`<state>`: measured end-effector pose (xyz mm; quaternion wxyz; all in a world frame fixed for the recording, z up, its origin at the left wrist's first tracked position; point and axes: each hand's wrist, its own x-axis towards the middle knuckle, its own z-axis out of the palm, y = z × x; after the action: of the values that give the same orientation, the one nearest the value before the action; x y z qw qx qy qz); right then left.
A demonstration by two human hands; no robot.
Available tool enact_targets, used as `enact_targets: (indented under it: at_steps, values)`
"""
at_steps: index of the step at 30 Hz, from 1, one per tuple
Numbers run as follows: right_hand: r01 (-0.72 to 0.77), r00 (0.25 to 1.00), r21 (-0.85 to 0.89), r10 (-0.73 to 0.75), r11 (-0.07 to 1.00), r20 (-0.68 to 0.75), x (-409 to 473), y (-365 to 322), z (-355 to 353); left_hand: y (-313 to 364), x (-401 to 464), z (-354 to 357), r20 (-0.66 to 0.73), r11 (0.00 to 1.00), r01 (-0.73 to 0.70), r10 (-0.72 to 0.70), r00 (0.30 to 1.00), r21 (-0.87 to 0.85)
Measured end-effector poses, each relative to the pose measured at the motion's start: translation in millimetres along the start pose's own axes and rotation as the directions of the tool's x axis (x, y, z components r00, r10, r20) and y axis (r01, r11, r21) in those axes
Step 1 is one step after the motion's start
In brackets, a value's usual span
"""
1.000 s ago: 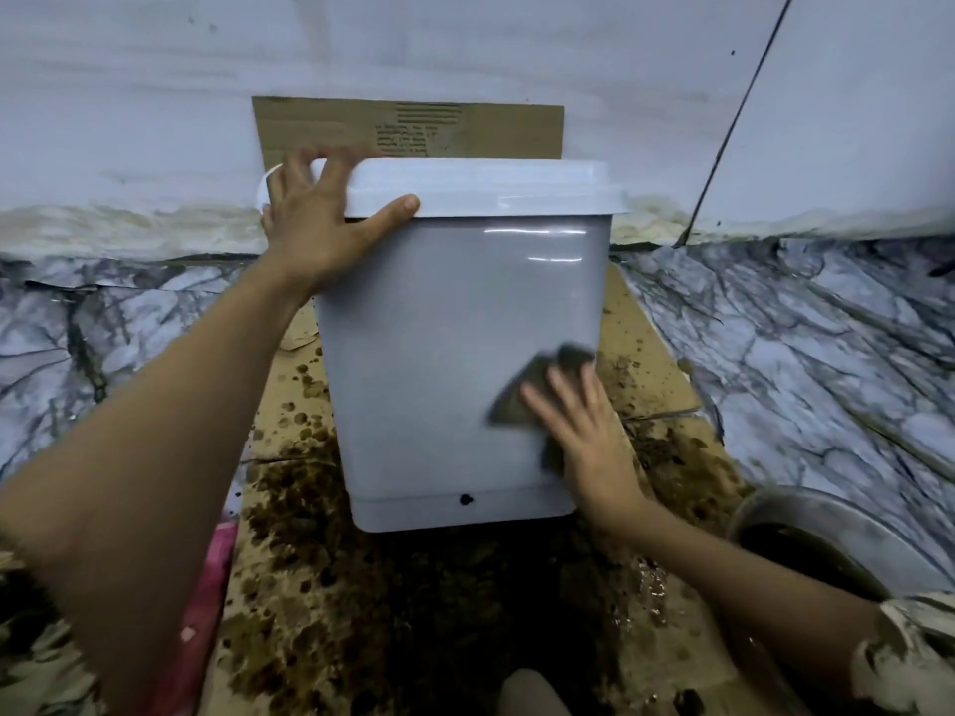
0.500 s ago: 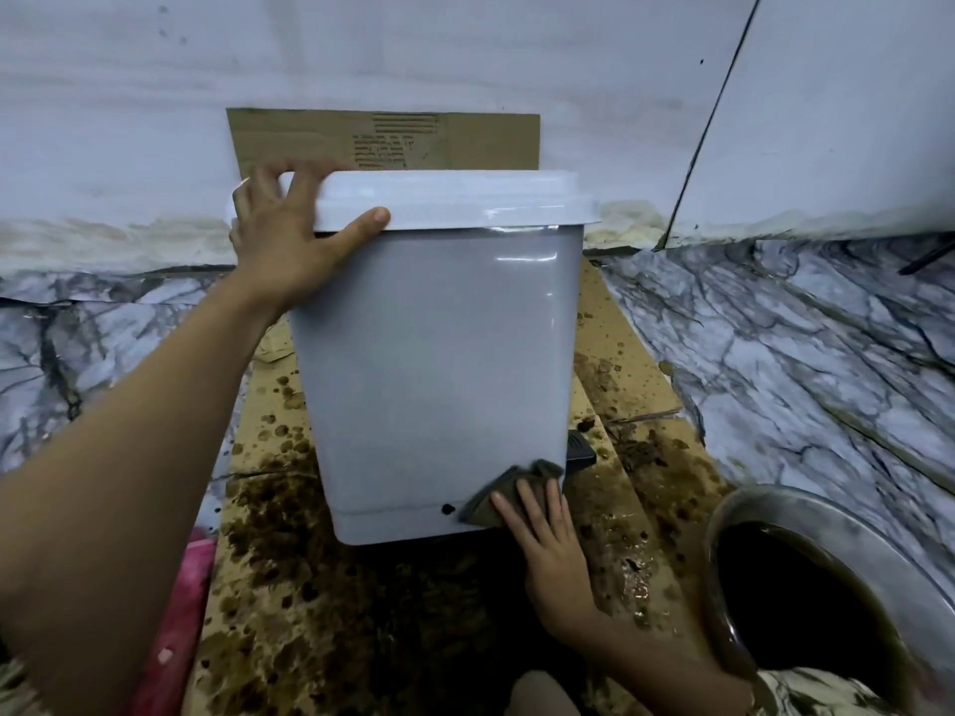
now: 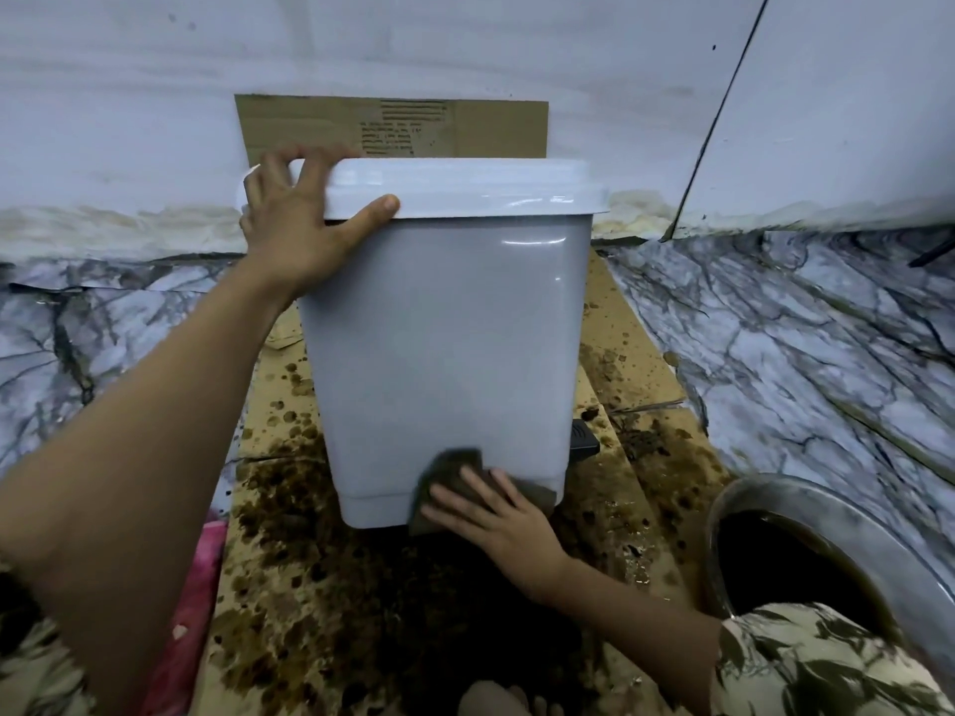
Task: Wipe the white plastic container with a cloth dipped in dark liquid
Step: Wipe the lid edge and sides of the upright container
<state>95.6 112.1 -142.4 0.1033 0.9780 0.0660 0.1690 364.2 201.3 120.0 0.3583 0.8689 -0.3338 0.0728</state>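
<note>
Head view shows the left hand point(image 3: 305, 235) clamped over the lid corner to steady the white plastic container point(image 3: 444, 343) standing on stained cardboard point(image 3: 289, 602), while the right hand point(image 3: 496, 519) presses the dark cloth point(image 3: 455, 470) flat, fingers spread, against its lower front.

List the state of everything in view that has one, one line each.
White plastic container: upright on the cardboard, lid on.
Cloth: dark, pressed flat against the container's lower front.
Left hand: gripping the lid's corner.
Right hand: fingers spread on the cloth.
Metal bowl: holds dark liquid.
Cardboard: heavily stained with dark splashes.
</note>
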Motion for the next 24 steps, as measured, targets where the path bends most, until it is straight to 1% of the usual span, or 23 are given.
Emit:
enact_targets:
  at_steps: [1, 2, 3, 4, 5, 6, 7, 8, 9, 11, 12, 13, 14, 16, 17, 19, 20, 21, 22, 23, 24]
  values:
    - [0.032, 0.999, -0.035, -0.031, 0.999, 0.03, -12, 1, 3, 1, -1, -1, 0.006, 1.0, -0.002, 0.002, 1.0, 0.005]
    - [0.02, 0.999, -0.034, -0.019, 0.999, 0.034, -20, 4, 3, 1, -2, -3, 0.011, 1.0, -0.002, 0.002, 1.0, 0.008]
    - [-0.035, 0.999, -0.002, 0.035, 0.999, 0.014, -23, 8, -1, 1, -4, -4, 0.014, 1.0, 0.0, 0.0, 1.0, 0.006]
    - [-0.136, 0.99, 0.061, 0.137, 0.989, -0.018, -23, 13, -7, 0, -6, -5, 0.017, 1.0, 0.0, 0.0, 1.0, 0.002]
    - [-0.265, 0.96, 0.146, 0.275, 0.953, -0.053, -17, 19, -15, 0, -7, -6, 0.022, 1.0, -0.001, 0.001, 1.0, 0.0]
    - [-0.391, 0.902, 0.237, 0.421, 0.889, -0.091, -6, 25, -24, 0, -7, -6, 0.026, 1.0, -0.003, 0.003, 1.0, 0.002]
    - [-0.488, 0.827, 0.329, 0.549, 0.808, -0.121, 9, 31, -33, 0, -7, -6, 0.035, 1.0, -0.006, 0.006, 0.999, 0.004]
    - [-0.549, 0.748, 0.424, 0.65, 0.72, -0.135, 27, 38, -44, 3, -6, -7, 0.043, 1.0, 0.003, -0.003, 0.999, -0.001]
    - [-0.58, 0.668, 0.512, 0.729, 0.634, -0.146, 45, 43, -57, 3, -5, -7, 0.047, 0.999, 0.032, -0.031, 0.998, -0.023]
    - [-0.607, 0.501, 0.613, 0.842, 0.505, -0.197, 86, 53, -81, 4, -1, -11, 0.079, 0.976, 0.151, -0.14, 0.987, -0.155]
    - [-0.644, 0.433, 0.609, 0.877, 0.463, -0.209, 102, 55, -90, 5, -2, -12, 0.099, 0.949, 0.21, -0.191, 0.977, -0.235]
    - [-0.67, 0.403, 0.586, 0.886, 0.457, -0.23, 117, 57, -99, 4, -2, -14, 0.103, 0.931, 0.224, -0.203, 0.974, -0.286]
    - [-0.678, 0.421, 0.543, 0.867, 0.496, -0.266, 131, 56, -106, 4, -3, -15, 0.1, 0.93, 0.208, -0.186, 0.977, -0.301]
    - [-0.636, 0.544, 0.442, 0.774, 0.632, -0.323, 158, 49, -113, 5, -7, -19, 0.099, 0.936, 0.194, -0.172, 0.98, -0.293]
    - [-0.617, 0.588, 0.404, 0.737, 0.676, -0.334, 170, 43, -115, 4, -8, -19, 0.102, 0.936, 0.205, -0.183, 0.978, -0.287]
    - [-0.61, 0.622, 0.358, 0.707, 0.707, -0.337, 188, 30, -117, 3, -8, -19, 0.108, 0.927, 0.247, -0.225, 0.968, -0.282]
    - [-0.585, 0.666, 0.321, 0.667, 0.745, -0.335, 194, 23, -114, 4, -9, -19, 0.111, 0.929, 0.247, -0.224, 0.968, -0.275]
    - [-0.52, 0.741, 0.268, 0.584, 0.811, -0.331, 196, 16, -110, 4, -10, -20, 0.118, 0.932, 0.238, -0.213, 0.97, -0.273]
    - [-0.415, 0.826, 0.215, 0.465, 0.884, -0.319, 197, 10, -105, 5, -11, -21, 0.12, 0.935, 0.217, -0.191, 0.974, -0.281]
    - [-0.289, 0.895, 0.167, 0.328, 0.943, -0.303, 196, 5, -101, 6, -13, -23, 0.119, 0.934, 0.195, -0.167, 0.979, -0.299]
    - [-0.17, 0.94, 0.12, 0.197, 0.978, -0.278, 195, 2, -98, 8, -16, -25, 0.124, 0.933, 0.176, -0.143, 0.982, -0.313]
